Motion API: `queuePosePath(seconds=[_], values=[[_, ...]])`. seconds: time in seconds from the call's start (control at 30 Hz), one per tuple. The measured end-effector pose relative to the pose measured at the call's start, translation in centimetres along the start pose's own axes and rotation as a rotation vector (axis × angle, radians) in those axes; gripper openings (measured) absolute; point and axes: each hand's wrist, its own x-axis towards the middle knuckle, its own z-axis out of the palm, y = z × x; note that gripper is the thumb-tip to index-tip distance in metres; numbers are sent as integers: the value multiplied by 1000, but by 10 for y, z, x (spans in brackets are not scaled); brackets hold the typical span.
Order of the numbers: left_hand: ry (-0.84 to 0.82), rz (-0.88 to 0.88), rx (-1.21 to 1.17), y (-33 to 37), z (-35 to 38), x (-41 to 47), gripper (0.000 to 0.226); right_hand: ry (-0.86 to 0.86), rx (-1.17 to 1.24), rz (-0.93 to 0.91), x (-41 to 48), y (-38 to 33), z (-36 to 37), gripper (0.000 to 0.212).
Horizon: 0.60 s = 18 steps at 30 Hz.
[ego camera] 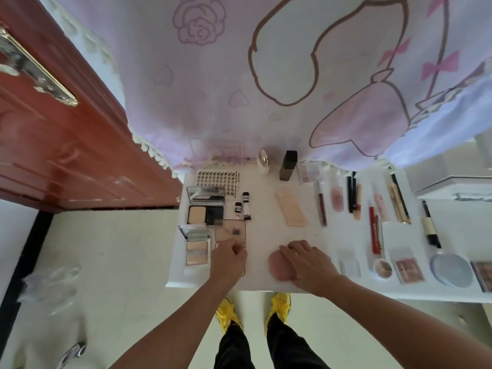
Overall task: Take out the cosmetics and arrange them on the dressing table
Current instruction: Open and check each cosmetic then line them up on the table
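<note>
On the dressing table [266,233], compacts [205,214] lie at the left edge, a lash tray [218,178] behind them, a flat case [230,230] just right of them, and tubes [321,206] in a row further right.

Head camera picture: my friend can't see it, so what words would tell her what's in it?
A person's left hand grips a clear case while the right hand rests flat on a pink puff on a white dressing table. Open powder compacts lie to the left and lipsticks in rows to the right, with a pink cartoon cloth hanging behind.

white dressing table [266,230], pink cartoon-print curtain [266,75], red-brown door [66,145], yellow shoes [226,312].
</note>
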Motion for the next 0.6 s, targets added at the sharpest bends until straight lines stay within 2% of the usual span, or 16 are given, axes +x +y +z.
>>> queuePosePath(seconds=[0.13, 0.23, 0.37, 0.6], values=[[-45, -33, -48, -2, -2, 0, 18, -14, 75, 30, 6, 1, -4, 73], [-96, -77, -127, 5, -7, 3, 14, -4, 360, 129, 4, 6, -22, 78], [-211, -86, -394, 41, -24, 3, 10, 139, 740, 160, -2, 9, -70, 78], [-330, -13, -612, 107, -53, 3, 22, 301, 832, 25, -13, 17, -148, 81]])
